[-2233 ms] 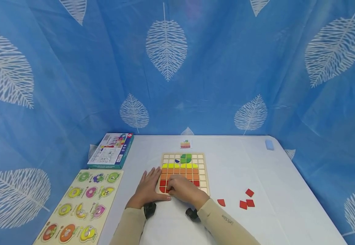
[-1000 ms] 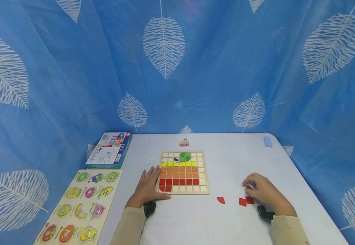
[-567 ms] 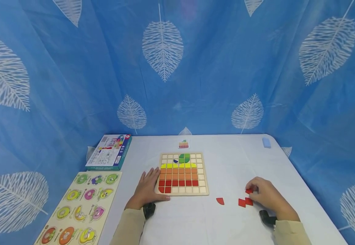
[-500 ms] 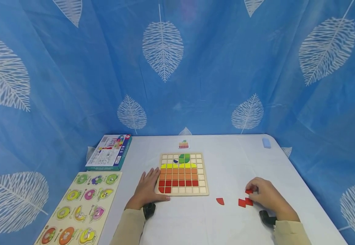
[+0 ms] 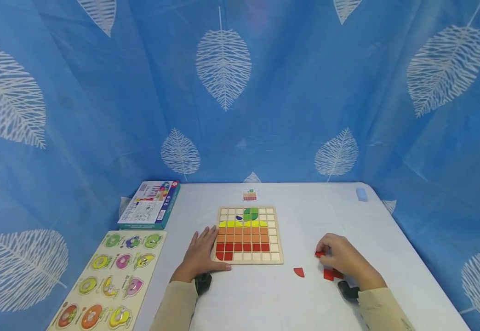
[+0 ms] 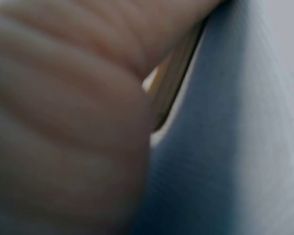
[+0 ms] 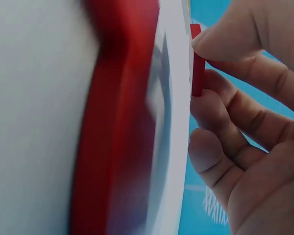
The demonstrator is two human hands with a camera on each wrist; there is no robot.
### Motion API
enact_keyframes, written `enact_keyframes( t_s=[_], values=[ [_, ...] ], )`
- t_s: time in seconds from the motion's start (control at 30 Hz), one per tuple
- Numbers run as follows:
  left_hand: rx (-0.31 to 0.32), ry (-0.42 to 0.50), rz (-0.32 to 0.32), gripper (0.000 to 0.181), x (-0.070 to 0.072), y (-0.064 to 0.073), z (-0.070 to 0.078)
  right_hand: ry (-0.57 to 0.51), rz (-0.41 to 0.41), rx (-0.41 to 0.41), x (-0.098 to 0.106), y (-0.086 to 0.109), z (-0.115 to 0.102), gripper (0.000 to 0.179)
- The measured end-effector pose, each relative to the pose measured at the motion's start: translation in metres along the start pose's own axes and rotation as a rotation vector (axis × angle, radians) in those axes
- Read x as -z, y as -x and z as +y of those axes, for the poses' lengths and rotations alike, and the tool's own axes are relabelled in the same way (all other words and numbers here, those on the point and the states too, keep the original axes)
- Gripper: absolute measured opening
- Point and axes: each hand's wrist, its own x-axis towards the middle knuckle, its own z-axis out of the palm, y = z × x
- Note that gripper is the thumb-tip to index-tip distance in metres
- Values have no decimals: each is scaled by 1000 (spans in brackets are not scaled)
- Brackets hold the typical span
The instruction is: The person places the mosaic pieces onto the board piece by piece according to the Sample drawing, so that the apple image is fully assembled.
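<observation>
A wooden grid board (image 5: 280, 239) carries rows of red, orange and yellow tiles, with green pieces and a small dark blue one near its top. My left hand (image 5: 200, 253) rests along the board's left edge and lower left corner, fingers straight, thumb by the near edge. Between thumb and fingers my right hand (image 5: 343, 258) pinches a red square tile (image 7: 198, 63), raised off the table in the right wrist view. Under that hand lie more red square tiles (image 5: 328, 275), partly hidden by it. A red quarter-circle tile (image 5: 299, 272) lies between them and the board.
A small picture card (image 5: 250, 195) lies beyond the board. On the left are a boxed set (image 5: 149, 204) and a wooden fruit puzzle board (image 5: 111, 276). A light blue block (image 5: 362, 194) sits at the far right corner. Blue leaf-printed cloth (image 5: 256, 92) surrounds the white table.
My right hand left the board, reached to the red tiles, took one square and has moved slightly left with it. My left hand stays at the board.
</observation>
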Motion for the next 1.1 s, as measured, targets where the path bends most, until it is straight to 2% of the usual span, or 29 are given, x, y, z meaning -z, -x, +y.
enact_keyframes(
  t_s=[0.13, 0.37, 0.53, 0.77, 0.9, 1.1],
  values=[
    [2, 2, -8, 135, 1, -1, 1, 18, 6, 91, -11, -15, -12, 25],
    [6, -10, -1, 134, 0, -2, 1, -31, -30, 202, -31, -45, -36, 26],
    [8, -6, -8, 135, 0, -1, 1, -97, -95, 226, -45, -62, -62, 23],
    [15, -6, -6, 134, 3, -1, 1, -102, -121, 359, -63, -84, -102, 19],
    [26, -18, -14, 134, 3, -2, 1, -92, -162, 379, -77, -93, -122, 17],
    [19, -28, -18, 133, 0, -2, 1, -81, -185, 458, -103, -98, -139, 15]
  ],
)
